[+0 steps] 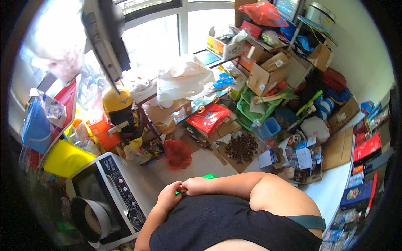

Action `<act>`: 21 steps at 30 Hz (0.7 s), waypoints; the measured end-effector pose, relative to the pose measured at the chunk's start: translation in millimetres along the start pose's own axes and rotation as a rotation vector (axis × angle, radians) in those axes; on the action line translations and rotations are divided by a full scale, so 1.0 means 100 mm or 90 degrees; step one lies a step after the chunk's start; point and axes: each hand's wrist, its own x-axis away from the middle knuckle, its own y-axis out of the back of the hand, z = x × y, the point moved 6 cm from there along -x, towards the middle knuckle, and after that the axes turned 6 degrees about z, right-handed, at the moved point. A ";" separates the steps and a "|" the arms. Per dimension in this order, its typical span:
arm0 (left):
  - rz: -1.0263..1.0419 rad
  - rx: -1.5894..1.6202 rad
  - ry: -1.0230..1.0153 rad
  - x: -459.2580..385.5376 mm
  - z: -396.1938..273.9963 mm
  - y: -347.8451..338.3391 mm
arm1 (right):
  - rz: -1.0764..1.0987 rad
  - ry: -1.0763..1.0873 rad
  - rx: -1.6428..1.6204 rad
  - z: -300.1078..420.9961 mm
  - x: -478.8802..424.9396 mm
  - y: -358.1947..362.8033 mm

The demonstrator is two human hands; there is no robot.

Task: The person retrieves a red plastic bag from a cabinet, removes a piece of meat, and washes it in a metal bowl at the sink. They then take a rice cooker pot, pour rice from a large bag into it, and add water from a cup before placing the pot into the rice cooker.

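Observation:
My left hand (170, 197) and my right hand (196, 186) meet close in front of my body. Between their fingertips is a small green and yellowish thing (181, 190), mostly hidden by the fingers, so its kind cannot be told. A bright green piece (209, 176) shows just beyond my right wrist; whether it belongs to the same thing is unclear. On the floor past my hands lie a red plastic bag (177, 154) and a flattened cardboard piece (240, 167) bearing a heap of small dark brown pieces (241, 146).
A white appliance with a dark top (106, 178) stands at left, bearing a pot (91, 219). Green plastic baskets (251, 108), a blue tub (269, 128), cardboard boxes (270, 75) and a box of mixed items (301, 157) crowd the right. A yellow helmet (116, 98) is at upper left.

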 end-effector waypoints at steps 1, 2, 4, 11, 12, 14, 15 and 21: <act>0.006 -0.020 0.016 0.03 0.04 0.00 | -0.002 0.011 -0.002 0.02 -0.03 0.00; 0.014 -0.038 0.033 0.05 0.08 0.01 | 0.016 0.011 0.002 0.05 -0.04 0.00; -0.017 -0.134 0.017 0.09 0.19 0.02 | 0.044 0.007 0.015 0.11 -0.05 0.05; -0.234 -0.164 0.091 0.57 0.54 0.04 | 0.176 0.021 0.119 0.17 -0.42 -0.03; -0.266 -0.136 0.101 0.61 0.58 0.03 | 0.189 0.025 0.131 0.16 -0.47 -0.01; -0.314 -0.125 0.130 0.77 0.60 0.00 | 0.244 0.058 0.172 0.26 -0.57 -0.07; -0.332 -0.139 0.154 0.83 0.62 -0.01 | 0.273 0.073 0.209 0.36 -0.61 -0.06; -0.457 -0.088 0.229 1.07 0.61 -0.22 | 0.383 0.149 0.307 0.37 -0.89 -0.24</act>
